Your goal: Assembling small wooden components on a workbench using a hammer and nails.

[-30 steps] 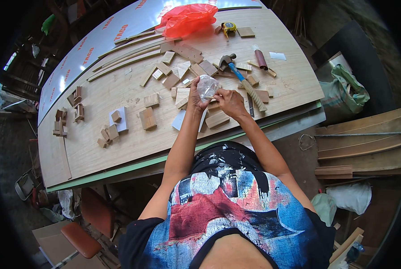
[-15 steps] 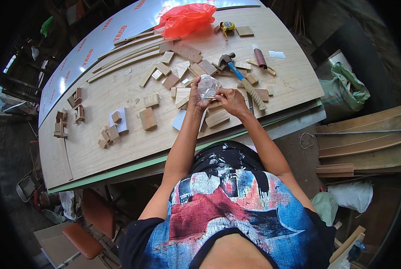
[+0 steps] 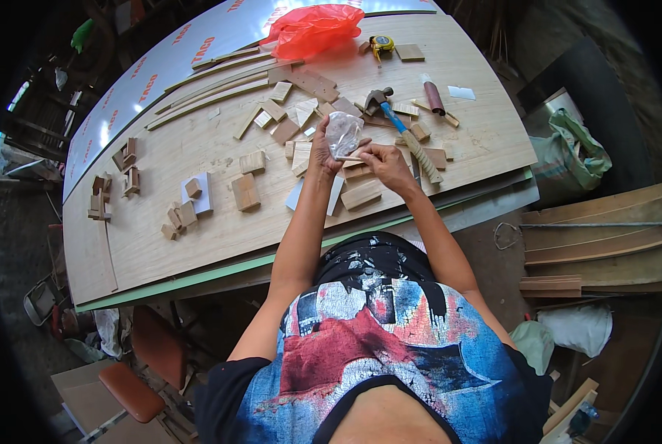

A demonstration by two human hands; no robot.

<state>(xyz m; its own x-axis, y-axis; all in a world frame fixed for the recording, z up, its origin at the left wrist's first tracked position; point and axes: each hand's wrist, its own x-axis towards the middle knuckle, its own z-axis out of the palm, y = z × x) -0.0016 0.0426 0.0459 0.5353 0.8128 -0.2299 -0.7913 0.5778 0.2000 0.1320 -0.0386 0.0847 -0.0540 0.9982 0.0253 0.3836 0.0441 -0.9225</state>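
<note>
Small clear plastic bag point(image 3: 343, 133) held above the workbench point(image 3: 198, 148) centre, left hand point(image 3: 321, 150) pinching its side, right hand point(image 3: 381, 159) pinching its mouth; advisable: keep it upright, open gently.

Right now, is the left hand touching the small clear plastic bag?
Touching. The head view shows the left hand gripping the small clear plastic bag by its lower edge, raised above the workbench.
</note>
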